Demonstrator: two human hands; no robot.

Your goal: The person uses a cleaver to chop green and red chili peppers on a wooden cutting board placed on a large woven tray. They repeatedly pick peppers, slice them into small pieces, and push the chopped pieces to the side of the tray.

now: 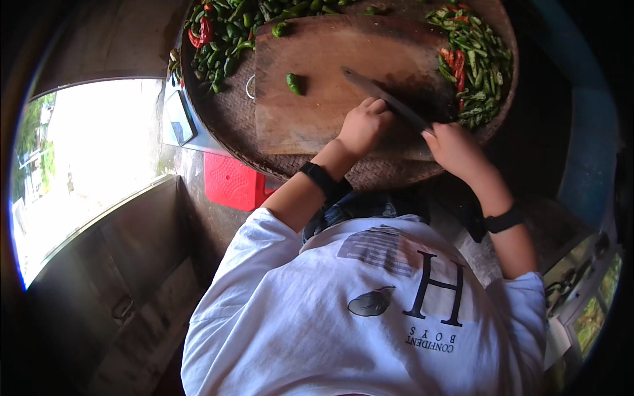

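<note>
My right hand (pixel 453 148) is closed on the handle of a long kitchen knife (pixel 386 99), whose blade slants up and left over a wooden cutting board (pixel 317 119). Close against the blade's near side is my left hand (pixel 365 123), fingers curled; whether it holds anything under them is hidden. One green chili pepper (pixel 293 84) lies on the board to the left, another (pixel 280 29) near its far left corner. Sliced green and red chilies (pixel 478 69) are heaped at the board's right. Whole green chilies (pixel 233 29) fill the far left.
A round woven bamboo tray (pixel 223 119) carries the board and chilies. Left of it, a smartphone (pixel 179 118) lies on a light surface, and a red plastic stool (pixel 233 183) stands below. A low wall or panel (pixel 133 232) borders the bright opening at left.
</note>
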